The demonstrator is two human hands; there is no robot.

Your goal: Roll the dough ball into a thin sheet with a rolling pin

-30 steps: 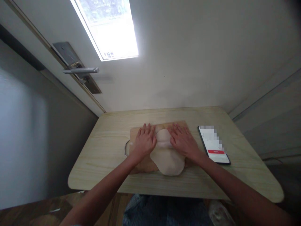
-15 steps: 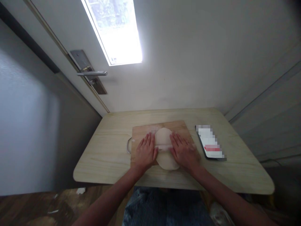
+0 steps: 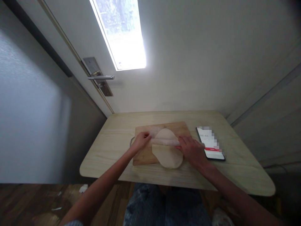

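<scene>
A pale rolling pin (image 3: 167, 142) lies across a flat, thin sheet of dough (image 3: 169, 158) on a wooden cutting board (image 3: 144, 159). My right hand (image 3: 191, 150) is wrapped over the right part of the pin, whose end pokes out beyond the knuckles. At the pin's left end, my left hand (image 3: 140, 141) has thumb and fingers pinched together. Whether that pinch is on the pin's tip or the dough's edge, I cannot tell. The dough's near part hangs over the board's front edge. White flour dusts the board behind the left fingers.
A phone (image 3: 211, 144) with a lit screen lies right of the board, close to my right hand. The board's metal handle (image 3: 131, 142) is on the left. Beneath is a light wooden table (image 3: 105, 157) against a door with a lever handle (image 3: 102, 77).
Both hands lay flat with fingers extended over the pin; now they are curled. My left hand has moved left and pinches, and the pin has shifted right and slightly away.
</scene>
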